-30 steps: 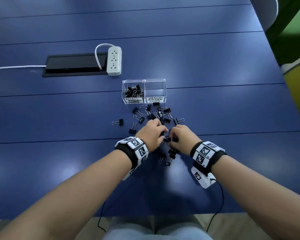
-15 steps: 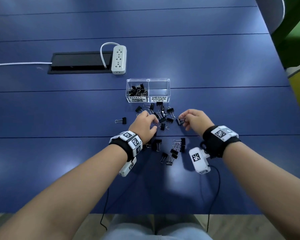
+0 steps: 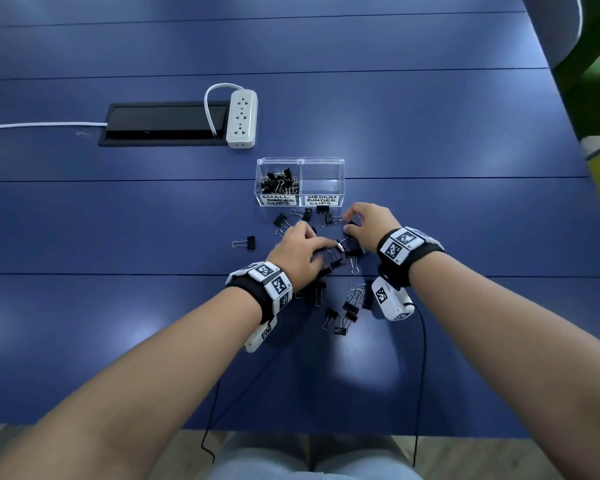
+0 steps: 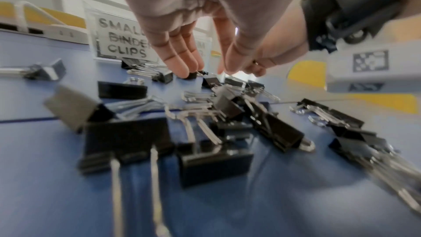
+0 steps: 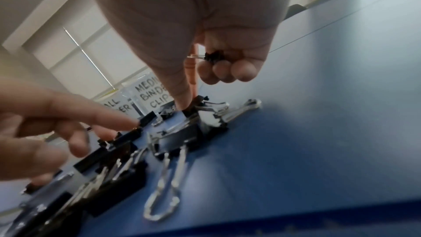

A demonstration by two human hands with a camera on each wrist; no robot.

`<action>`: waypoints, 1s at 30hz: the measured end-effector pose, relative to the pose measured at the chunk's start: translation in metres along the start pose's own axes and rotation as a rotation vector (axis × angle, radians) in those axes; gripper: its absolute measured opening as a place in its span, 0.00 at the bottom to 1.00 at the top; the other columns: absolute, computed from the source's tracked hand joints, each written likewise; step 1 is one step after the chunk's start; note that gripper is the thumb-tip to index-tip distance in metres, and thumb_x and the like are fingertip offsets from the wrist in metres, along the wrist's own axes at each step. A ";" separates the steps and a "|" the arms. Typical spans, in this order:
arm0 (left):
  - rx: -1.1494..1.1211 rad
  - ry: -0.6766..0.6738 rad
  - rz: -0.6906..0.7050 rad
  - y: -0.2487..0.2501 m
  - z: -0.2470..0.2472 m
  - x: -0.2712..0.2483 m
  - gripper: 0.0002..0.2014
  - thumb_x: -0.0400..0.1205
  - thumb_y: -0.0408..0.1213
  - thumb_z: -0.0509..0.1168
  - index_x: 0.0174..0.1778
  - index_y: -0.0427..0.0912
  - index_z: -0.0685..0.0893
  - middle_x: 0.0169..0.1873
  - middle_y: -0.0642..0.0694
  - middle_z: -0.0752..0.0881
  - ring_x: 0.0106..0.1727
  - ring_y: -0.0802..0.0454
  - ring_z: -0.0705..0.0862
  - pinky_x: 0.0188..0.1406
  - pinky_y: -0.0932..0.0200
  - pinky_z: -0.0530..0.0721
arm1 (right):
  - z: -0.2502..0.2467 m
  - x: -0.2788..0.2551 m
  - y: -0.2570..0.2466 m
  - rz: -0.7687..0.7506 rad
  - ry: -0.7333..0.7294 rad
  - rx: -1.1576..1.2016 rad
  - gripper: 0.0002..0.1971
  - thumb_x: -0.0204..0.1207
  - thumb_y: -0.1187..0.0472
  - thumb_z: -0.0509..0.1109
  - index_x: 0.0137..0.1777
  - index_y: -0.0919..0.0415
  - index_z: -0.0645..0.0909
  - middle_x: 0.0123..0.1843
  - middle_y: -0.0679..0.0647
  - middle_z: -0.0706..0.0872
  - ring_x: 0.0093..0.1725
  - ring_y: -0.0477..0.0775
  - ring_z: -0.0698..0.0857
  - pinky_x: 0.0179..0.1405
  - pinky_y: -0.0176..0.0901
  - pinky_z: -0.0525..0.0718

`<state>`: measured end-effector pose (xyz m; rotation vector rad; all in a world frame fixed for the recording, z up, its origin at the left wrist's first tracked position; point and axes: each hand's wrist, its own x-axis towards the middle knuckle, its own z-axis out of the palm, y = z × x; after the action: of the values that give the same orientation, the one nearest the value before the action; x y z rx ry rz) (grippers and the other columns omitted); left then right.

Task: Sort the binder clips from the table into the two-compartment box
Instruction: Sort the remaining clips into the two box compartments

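Head view: my left hand (image 3: 300,252) and right hand (image 3: 368,225) work the scattered binder clips (image 3: 343,313) on the table (image 3: 118,306), just before the two-compartment box (image 3: 300,181); the small side holds clips, the medium side looks bare.
Left wrist view: fingers (image 4: 182,60) straight, apart from the thumb, tips touching a small clip (image 4: 192,75), likely to pinch it.
Right wrist view: curled fingers (image 5: 227,71) hold a small black clip (image 5: 213,57), wire handle pointing left; index and thumb reach another.
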<state>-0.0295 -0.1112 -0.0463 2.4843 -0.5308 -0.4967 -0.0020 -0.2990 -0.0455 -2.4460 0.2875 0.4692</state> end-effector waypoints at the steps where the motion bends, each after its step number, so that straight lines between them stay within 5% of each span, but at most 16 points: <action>1: -0.012 0.032 -0.017 -0.003 -0.004 0.000 0.17 0.79 0.36 0.63 0.64 0.51 0.83 0.51 0.45 0.74 0.58 0.48 0.74 0.57 0.47 0.82 | -0.001 -0.001 0.003 0.015 0.013 0.000 0.05 0.75 0.57 0.69 0.50 0.51 0.82 0.43 0.53 0.81 0.42 0.57 0.82 0.43 0.41 0.78; 7: 0.079 0.092 -0.075 -0.011 -0.020 0.012 0.20 0.80 0.34 0.61 0.70 0.43 0.76 0.66 0.44 0.75 0.68 0.45 0.72 0.66 0.44 0.79 | 0.003 0.002 -0.006 -0.030 0.043 0.035 0.07 0.75 0.56 0.68 0.52 0.50 0.82 0.31 0.41 0.70 0.31 0.49 0.76 0.39 0.42 0.77; 11: 0.179 -0.041 -0.100 -0.011 -0.020 0.015 0.26 0.81 0.32 0.59 0.78 0.43 0.66 0.78 0.47 0.67 0.76 0.44 0.65 0.71 0.44 0.75 | 0.015 0.002 -0.027 -0.057 -0.006 -0.063 0.12 0.76 0.56 0.68 0.60 0.52 0.79 0.50 0.51 0.84 0.46 0.57 0.84 0.48 0.47 0.84; 16: 0.112 -0.032 -0.062 -0.021 -0.019 0.008 0.20 0.82 0.31 0.56 0.71 0.43 0.76 0.69 0.45 0.75 0.69 0.45 0.72 0.68 0.45 0.77 | 0.021 -0.004 -0.034 -0.065 -0.070 -0.233 0.10 0.78 0.57 0.63 0.57 0.59 0.77 0.54 0.59 0.85 0.50 0.62 0.83 0.43 0.47 0.79; 22: -0.120 0.092 -0.099 -0.033 -0.020 -0.005 0.11 0.78 0.26 0.59 0.50 0.38 0.85 0.53 0.41 0.82 0.54 0.45 0.82 0.60 0.49 0.82 | 0.004 -0.001 -0.077 -0.182 0.012 0.034 0.05 0.76 0.59 0.65 0.43 0.59 0.74 0.33 0.49 0.76 0.36 0.56 0.75 0.33 0.43 0.70; 27: -0.056 0.064 -0.125 -0.039 -0.022 -0.026 0.08 0.77 0.28 0.62 0.47 0.41 0.84 0.46 0.47 0.75 0.44 0.50 0.77 0.52 0.53 0.83 | -0.007 0.035 -0.127 -0.299 0.014 -0.143 0.10 0.77 0.61 0.64 0.54 0.65 0.79 0.51 0.61 0.85 0.52 0.62 0.82 0.48 0.46 0.78; 30: -0.056 -0.015 -0.128 -0.039 -0.018 -0.040 0.07 0.78 0.30 0.62 0.47 0.43 0.84 0.47 0.47 0.75 0.48 0.49 0.78 0.55 0.53 0.82 | 0.001 0.048 -0.141 -0.300 -0.005 -0.241 0.12 0.78 0.62 0.62 0.57 0.66 0.79 0.57 0.62 0.86 0.57 0.63 0.82 0.54 0.50 0.80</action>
<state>-0.0454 -0.0545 -0.0454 2.4725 -0.3599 -0.5719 0.0860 -0.1926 0.0106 -2.6610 -0.1476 0.3962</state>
